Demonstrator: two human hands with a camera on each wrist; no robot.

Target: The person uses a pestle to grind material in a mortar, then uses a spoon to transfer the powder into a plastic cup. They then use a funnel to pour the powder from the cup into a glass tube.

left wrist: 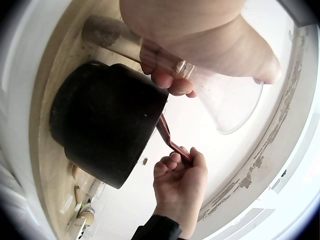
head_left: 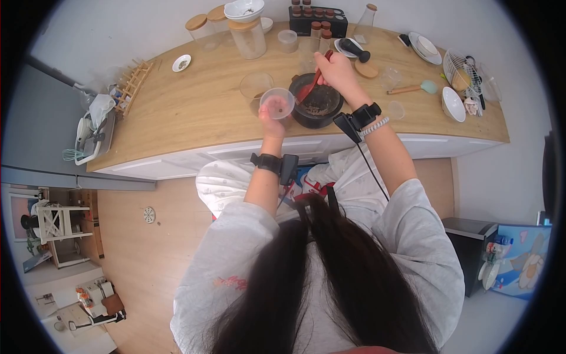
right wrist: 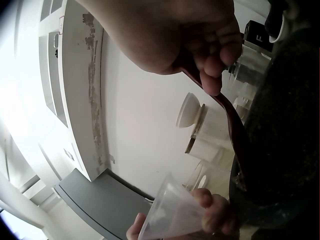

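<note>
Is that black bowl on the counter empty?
Not empty: the head view shows brown bits lying inside the black bowl.

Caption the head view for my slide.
Left hand holds a clear funnel; right hand holds a red spoon in a black mortar.

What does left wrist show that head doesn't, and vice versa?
Left wrist only: the peeling patch, plus a side-on look at the clear funnel.

Head only: brown bits inside the black pot, the whisk and the wooden rack.

Both: the left hand holding the funnel, the right hand holding the red spoon, and the outside of the pot.
</note>
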